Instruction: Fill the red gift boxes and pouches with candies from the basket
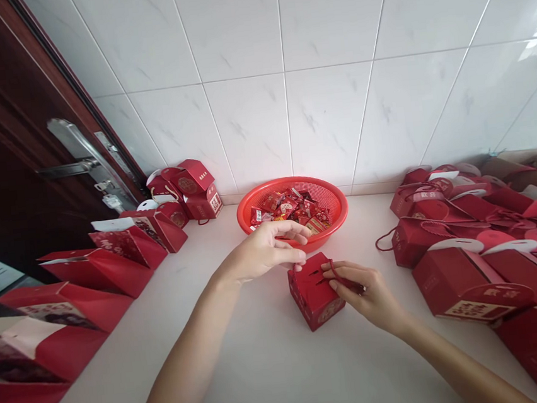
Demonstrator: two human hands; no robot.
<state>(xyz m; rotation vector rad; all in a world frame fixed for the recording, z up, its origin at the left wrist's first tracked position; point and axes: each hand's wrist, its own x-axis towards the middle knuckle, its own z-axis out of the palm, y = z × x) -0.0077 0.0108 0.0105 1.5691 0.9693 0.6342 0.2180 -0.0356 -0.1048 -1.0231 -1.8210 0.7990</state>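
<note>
A small red gift box [318, 295] stands on the white tabletop, its top closed and slotted, gold print on the front. My right hand [365, 290] is at the box's right side, thumb and fingers closed on a dark red cord [332, 267] that rises from the top. Over the box's left edge is my left hand [277, 248], its lower fingers pinched at what looks like the cord's other side, the upper fingers loosely curled. Just behind the box sits a red plastic basket [246, 219] of wrapped candies [285, 206], partly covered by my left hand.
Red gift boxes [465, 274] crowd the right side of the table. Along the left edge runs a row of red paper bags [125, 259], with several more boxes [195, 186] at the back. White tiled wall [247, 127] closes the rear; a dark door [9, 125] is at left.
</note>
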